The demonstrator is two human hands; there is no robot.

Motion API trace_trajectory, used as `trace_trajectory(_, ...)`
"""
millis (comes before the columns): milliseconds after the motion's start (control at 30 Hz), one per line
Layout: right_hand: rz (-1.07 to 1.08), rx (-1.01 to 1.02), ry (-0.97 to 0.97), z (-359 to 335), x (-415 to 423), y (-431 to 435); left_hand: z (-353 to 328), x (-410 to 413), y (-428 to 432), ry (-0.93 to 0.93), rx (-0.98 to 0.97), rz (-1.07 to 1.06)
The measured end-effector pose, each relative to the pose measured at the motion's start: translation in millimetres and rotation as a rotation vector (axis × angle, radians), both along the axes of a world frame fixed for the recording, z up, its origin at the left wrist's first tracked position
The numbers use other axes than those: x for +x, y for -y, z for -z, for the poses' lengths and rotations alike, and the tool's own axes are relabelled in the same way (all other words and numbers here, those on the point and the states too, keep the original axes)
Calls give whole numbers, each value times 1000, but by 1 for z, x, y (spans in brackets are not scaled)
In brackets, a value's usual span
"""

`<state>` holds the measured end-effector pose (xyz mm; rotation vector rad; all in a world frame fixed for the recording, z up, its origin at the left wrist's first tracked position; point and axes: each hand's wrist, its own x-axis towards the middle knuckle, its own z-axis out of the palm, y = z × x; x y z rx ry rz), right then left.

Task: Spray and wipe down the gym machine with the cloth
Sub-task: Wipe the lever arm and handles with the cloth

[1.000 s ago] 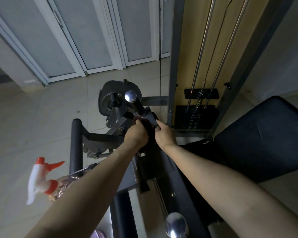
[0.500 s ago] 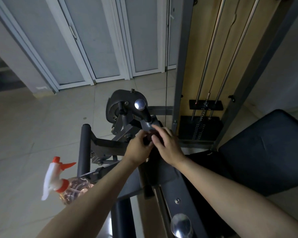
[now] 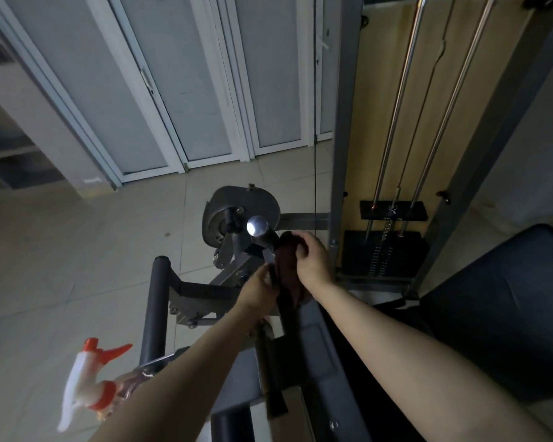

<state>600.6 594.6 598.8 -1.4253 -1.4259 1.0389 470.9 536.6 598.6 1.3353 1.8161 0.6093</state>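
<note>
Though dim, legible enough. Dark red cloth (image 3: 286,272) bunched against black handle (image 3: 269,241), just below chrome cap (image 3: 258,227), near middle of machine (image 3: 339,186). Right grip (image 3: 312,261) clamped over top of cloth, fingers curled round it and pressed to handle. Left grip (image 3: 258,290) just beside and lower, fingers pinched on cloth's lower fold; fingertips partly hidden behind dark fabric. Loose tail of cloth hanging between the two wrists. Both forearms bare, reaching in from near side.

Grey cam (image 3: 237,205) just beyond handle. Black roller (image 3: 155,307) left of left grip, well apart from cloth. Black stack (image 3: 385,253) right of right grip, between grey uprights, two chrome rods (image 3: 396,106) rising from it. Dark pad (image 3: 498,314) at right side of machine.

Bottle (image 3: 90,387) by near left corner of machine: clear body, white head, orange nozzle and collar, nozzle pointing right. Body part hidden behind left forearm, support not visible. Clear of both grips. Pale tiled floor (image 3: 77,250) beneath; white-framed doors (image 3: 173,90) along its far edge.
</note>
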Motion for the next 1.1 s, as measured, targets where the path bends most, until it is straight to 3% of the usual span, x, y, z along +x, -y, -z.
trace_trajectory(167, -51, -142, -110, -7, -21, -5, 5, 2, -3, -6, 1, -9)
trace_trajectory(267, -2, -155, -171, -19, -22, -7, 1, 3, -5, 147, 3, -87)
trace_trajectory(367, 22, -110, -193, -31, -24, -7, -9, 10, -2, 330, 185, -131)
trace_trajectory(467, -3, -83, -236, -41, -26, -1, -23, 12, -3, 354, 348, -124)
trace_trajectory(667, -28, 48, -278, -64, -25, 20, -42, -2, 8, 317, 421, -119)
trace_trajectory(967, -90, 272, -284, -105, -27, 39, -60, 8, 20, 438, 528, -104)
trace_trajectory(1100, -179, 454, -191, -128, -34, 44, -68, 5, 22, 411, 625, -100)
